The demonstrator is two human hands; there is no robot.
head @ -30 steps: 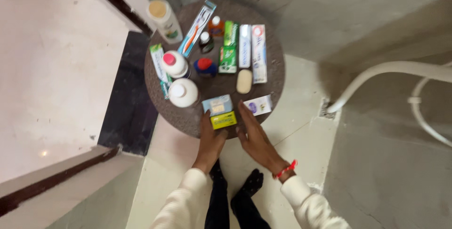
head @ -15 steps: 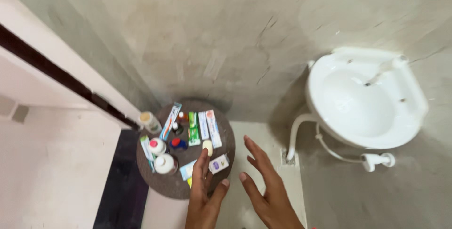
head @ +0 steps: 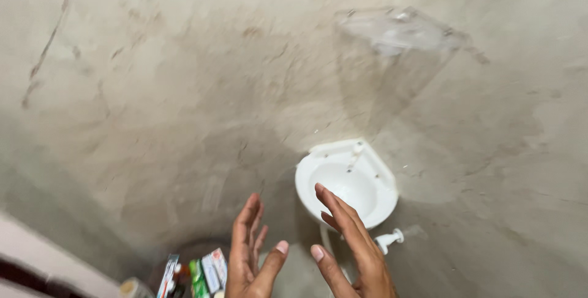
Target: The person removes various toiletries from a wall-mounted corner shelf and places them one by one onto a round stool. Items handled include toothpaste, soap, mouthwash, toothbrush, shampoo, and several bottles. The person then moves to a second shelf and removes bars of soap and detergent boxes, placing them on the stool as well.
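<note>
Boxes (head: 207, 272) of toothpaste, green, white and red, lay side by side at the very bottom of the view, on what little showed of the dark round worktop (head: 184, 252). A toothbrush pack (head: 168, 276) lay just beside them to the left, and the cap of a bottle (head: 131, 289) showed further left, at the edge. The rest of the worktop was cut off from sight.

Both hands were raised in front of the person, above the boxes and touching none of them. The left hand (head: 251, 255) stood open with its fingers up and thumb out, holding nothing. The right hand (head: 352, 252) was likewise spread and empty, palm turned towards the left one, with a gap between the two. Its fingertips crossed in front of the white corner basin (head: 361, 172), though I judged that it was well short of the basin itself.

The view was tilted up at the grey wall (head: 153, 90), where a clear corner shelf (head: 398, 28) sat high above the basin; a white pipe fitting (head: 389, 238) hung under the bowl.

To my eye this was a pause between grips: nothing was held and nothing touched. Any grasp on the boxes would have called for the hands to drop down and to the left, and for the gaze to drop with them, since most of the worktop lay out of sight.
</note>
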